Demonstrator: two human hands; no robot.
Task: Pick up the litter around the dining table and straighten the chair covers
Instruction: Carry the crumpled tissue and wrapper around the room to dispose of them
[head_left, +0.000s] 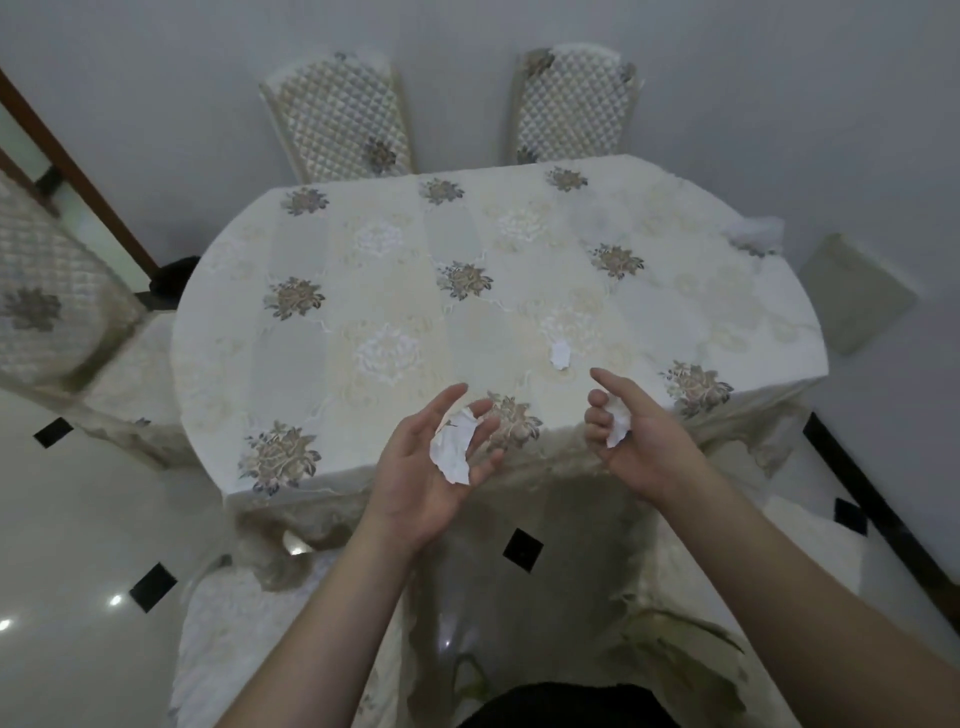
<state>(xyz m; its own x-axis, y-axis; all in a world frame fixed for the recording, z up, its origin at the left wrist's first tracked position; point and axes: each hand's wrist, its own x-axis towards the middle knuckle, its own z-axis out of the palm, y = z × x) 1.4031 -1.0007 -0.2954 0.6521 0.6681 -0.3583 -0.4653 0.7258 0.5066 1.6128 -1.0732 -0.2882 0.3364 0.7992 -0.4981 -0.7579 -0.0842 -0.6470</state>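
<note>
My left hand (431, 467) is palm-up over the table's near edge, fingers loosely curled around a crumpled white paper scrap (453, 447). My right hand (636, 436) hovers to its right, fingers curled on a smaller white scrap (618, 422), index finger extended. A third white paper scrap (560, 354) lies on the cream floral tablecloth (363, 291), just beyond my right index fingertip. Two chairs with quilted covers (340, 111) (574, 101) stand at the far side. Another covered chair (47, 291) is at the left.
A covered chair seat (249, 639) sits below left of the table and another (691, 623) below right. A square grey cushion or stool (857, 291) is right of the table. White tiled floor (78, 519) with black diamond insets surrounds everything; a wall is behind.
</note>
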